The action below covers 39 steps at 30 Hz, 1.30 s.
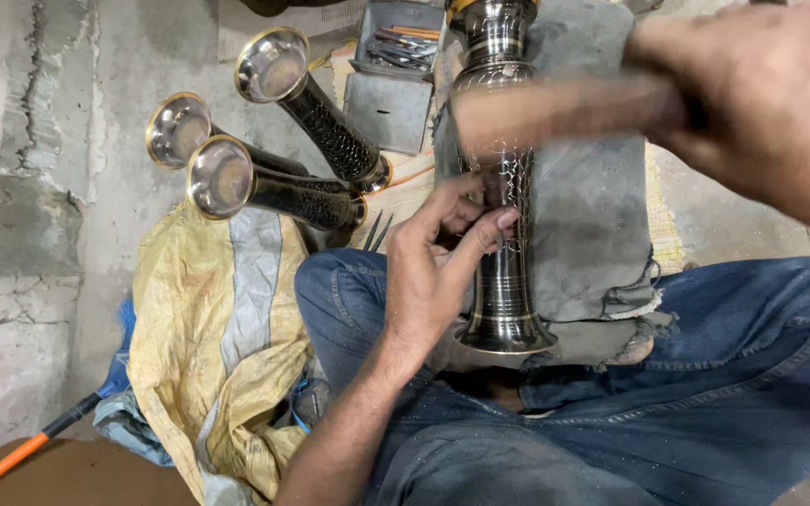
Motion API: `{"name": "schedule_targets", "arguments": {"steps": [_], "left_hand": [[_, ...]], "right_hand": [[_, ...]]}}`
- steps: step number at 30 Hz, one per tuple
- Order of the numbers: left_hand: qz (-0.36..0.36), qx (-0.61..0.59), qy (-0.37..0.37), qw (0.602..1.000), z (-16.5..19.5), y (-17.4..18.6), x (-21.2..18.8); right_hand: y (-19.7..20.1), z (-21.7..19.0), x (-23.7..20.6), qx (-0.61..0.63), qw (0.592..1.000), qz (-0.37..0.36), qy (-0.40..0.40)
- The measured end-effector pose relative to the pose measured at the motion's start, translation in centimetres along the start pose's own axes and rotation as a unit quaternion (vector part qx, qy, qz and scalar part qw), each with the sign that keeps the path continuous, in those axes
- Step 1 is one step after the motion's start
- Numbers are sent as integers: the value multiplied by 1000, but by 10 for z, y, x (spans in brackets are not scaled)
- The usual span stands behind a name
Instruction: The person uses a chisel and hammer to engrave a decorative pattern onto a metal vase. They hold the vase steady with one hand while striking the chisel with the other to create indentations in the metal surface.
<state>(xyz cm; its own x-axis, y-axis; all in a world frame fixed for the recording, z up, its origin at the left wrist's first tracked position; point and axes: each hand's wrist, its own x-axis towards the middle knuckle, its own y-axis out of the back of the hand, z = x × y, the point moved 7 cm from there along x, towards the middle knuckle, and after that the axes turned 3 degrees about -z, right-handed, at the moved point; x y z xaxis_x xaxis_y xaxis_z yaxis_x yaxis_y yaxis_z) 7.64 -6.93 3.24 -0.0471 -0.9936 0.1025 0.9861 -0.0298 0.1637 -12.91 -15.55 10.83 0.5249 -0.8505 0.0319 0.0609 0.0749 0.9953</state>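
Note:
A tall dark metal vase (503,281) with fine engraved lines lies along a grey padded block (592,206) between my knees. My left hand (438,258) pinches a thin tool against the vase's narrow middle. My right hand (752,98) is raised at the upper right, shut on a wooden hammer handle (564,108) that is blurred with motion above the vase.
Three similar engraved vases (283,178) lie at the upper left on a yellow sack (217,328). A grey metal box (396,70) with thin tools stands behind them. An orange-handled tool (21,450) lies at the lower left. A rough concrete wall (11,187) stands at the left.

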Motion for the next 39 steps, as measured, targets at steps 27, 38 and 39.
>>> {"name": "schedule_targets", "arguments": {"steps": [27, 38, 39], "left_hand": [[162, 61, -139, 975, -36, -6, -62], [147, 199, -196, 949, -35, -9, -76], [147, 130, -179, 964, -34, -5, -74]], "right_hand": [[75, -94, -11, -247, 951, 119, 143], [67, -83, -36, -211, 949, 108, 206], [61, -87, -38, -275, 932, 94, 215]]}}
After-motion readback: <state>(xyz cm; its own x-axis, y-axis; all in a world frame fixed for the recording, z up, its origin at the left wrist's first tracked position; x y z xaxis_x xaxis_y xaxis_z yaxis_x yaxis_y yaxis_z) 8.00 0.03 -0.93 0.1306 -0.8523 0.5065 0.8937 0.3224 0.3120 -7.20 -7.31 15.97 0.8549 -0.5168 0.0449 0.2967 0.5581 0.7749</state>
